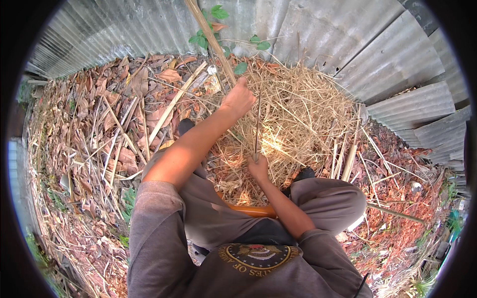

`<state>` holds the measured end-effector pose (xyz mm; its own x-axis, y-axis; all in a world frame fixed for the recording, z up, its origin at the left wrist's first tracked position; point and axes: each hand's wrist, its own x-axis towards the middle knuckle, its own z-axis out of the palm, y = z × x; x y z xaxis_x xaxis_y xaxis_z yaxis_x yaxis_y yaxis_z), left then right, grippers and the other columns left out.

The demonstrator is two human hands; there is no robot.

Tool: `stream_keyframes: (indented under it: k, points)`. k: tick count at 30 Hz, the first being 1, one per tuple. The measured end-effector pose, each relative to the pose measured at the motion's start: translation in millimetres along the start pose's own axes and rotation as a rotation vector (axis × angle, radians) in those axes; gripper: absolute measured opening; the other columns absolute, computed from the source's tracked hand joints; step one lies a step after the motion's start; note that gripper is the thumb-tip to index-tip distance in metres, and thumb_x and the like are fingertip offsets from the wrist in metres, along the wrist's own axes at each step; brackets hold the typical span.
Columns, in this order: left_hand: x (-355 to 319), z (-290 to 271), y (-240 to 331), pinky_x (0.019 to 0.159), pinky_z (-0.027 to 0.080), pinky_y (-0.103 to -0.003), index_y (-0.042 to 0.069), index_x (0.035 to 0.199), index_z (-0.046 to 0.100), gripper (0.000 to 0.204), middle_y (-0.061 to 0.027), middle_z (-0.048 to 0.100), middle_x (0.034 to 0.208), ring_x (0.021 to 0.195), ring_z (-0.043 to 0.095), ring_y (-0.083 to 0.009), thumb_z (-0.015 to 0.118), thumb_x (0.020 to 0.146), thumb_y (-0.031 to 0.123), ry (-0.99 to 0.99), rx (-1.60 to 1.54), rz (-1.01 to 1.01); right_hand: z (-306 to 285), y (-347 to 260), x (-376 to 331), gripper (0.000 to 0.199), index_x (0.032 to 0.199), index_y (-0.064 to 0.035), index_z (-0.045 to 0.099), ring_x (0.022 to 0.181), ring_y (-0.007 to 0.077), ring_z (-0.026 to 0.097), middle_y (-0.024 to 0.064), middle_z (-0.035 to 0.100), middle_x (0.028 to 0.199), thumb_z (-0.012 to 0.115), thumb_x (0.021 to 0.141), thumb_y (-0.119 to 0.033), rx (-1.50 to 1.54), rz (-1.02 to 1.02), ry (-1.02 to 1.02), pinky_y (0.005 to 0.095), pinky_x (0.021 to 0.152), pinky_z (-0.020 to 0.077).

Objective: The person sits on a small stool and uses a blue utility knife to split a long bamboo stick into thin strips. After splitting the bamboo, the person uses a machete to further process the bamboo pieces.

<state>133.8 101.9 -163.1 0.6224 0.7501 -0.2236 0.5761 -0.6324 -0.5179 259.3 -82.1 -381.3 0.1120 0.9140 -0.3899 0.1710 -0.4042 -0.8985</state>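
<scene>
I squat over a pile of dry straw (298, 104) on the ground. My left hand (237, 98) reaches forward with its fingers closed at the far end of a thin dark stalk (257, 126). My right hand (258, 166) grips the near end of the same stalk, close to my knees. The stalk runs almost straight between the two hands, above the straw. A thick bamboo pole (211, 39) leans past my left hand toward the fence.
Corrugated metal sheets (348, 39) wall off the far side and the right. Dry leaves and split bamboo strips (114, 129) cover the ground at left. A green vine (213, 25) climbs the pole. An orange handle (253, 211) lies between my legs.
</scene>
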Motion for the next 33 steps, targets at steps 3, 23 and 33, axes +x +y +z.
stream_keyframes:
  k: [3, 23, 33]
  points:
    - [-7.8, 26.8, -1.2, 0.091, 0.032, -0.035, 0.018, 0.074, 0.068, 0.017, 0.001, 0.064, 0.069, 0.071, 0.063, -0.0156, 0.057, 0.086, 0.018, 0.107, 0.01, -0.066, -6.8, -35.9, -10.1, 0.012, 0.078, -0.0024, 0.057, 0.039, 0.0163, 0.05, 0.0071, 0.053, 0.055, 0.057, 0.087, -0.01, 0.032, 0.348, -0.152, 0.0315, 0.038, 0.0391]
    - [14.5, 19.1, -9.2, 0.086, 0.041, -0.044, 0.013, 0.095, 0.073, 0.015, -0.0012, 0.071, 0.087, 0.085, 0.067, -0.0227, 0.062, 0.087, 0.019, -0.212, -0.016, -0.019, -5.1, -55.8, -15.5, 0.019, 0.074, -0.0035, 0.047, 0.038, 0.0162, 0.043, 0.0017, 0.041, 0.051, 0.057, 0.088, -0.011, -0.028, 0.456, -0.157, 0.033, 0.038, 0.0372]
    - [10.5, 19.7, -8.6, 0.092, 0.039, -0.047, 0.013, 0.1, 0.072, 0.018, -0.0033, 0.071, 0.095, 0.095, 0.066, -0.0235, 0.06, 0.088, 0.02, -0.267, -0.072, -0.043, 2.3, -95.4, -17.2, 0.015, 0.075, -0.0035, 0.048, 0.039, 0.0147, 0.044, 0.0051, 0.046, 0.053, 0.057, 0.087, -0.008, 0.344, -0.426, 0.163, 0.0331, 0.038, 0.0375]
